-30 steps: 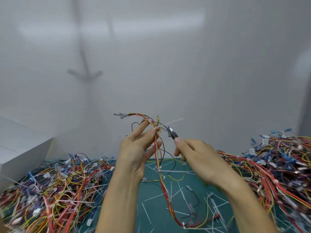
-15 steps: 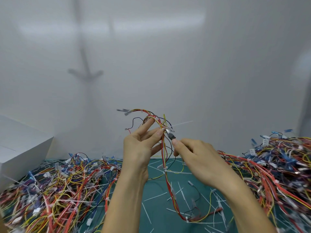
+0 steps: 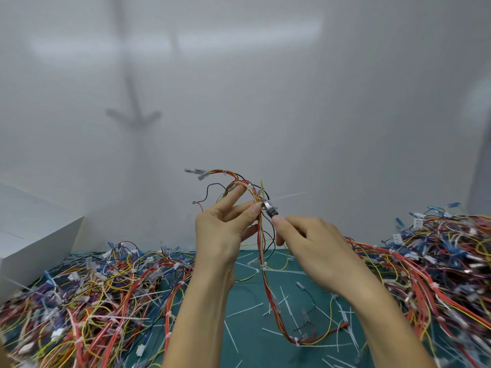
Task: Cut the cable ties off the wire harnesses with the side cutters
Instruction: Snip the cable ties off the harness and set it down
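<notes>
- Wire harness (image 3: 261, 251) of red, yellow and black leads is held up above the middle of the green mat (image 3: 255, 349); its top arches over to the left and ends in clear-sleeved terminals, while its lower part hangs down and curls onto the mat near the right forearm
- left hand (image 3: 223, 235) grips the harness just below the arch: thumb and middle fingertip pinch the bundle, and the index finger stretches up along the loop
- right hand (image 3: 313, 248) is curled round the side cutters (image 3: 269, 209), with the handles hidden inside the fist and only the metal head showing past the index fingertip
- head of the cutters sits against the bundle, touching it right beside the left fingertips; it is too blurred to tell whether the blades are closed
- cable tie (image 3: 289, 195) wraps the bundle at that spot, its thin white tail sticking out to the right
- further white ties bind the harness lower down, one just below the hands and one at the bottom bend
- cut tie pieces (image 3: 243, 310) lie scattered on the mat
- left pile (image 3: 93, 301) of tangled harnesses covers the near left of the mat
- right pile (image 3: 438, 261) is heaped higher on the right
- white box (image 3: 34, 240) stands at the far left edge, against the pale wall (image 3: 265, 102)
</notes>
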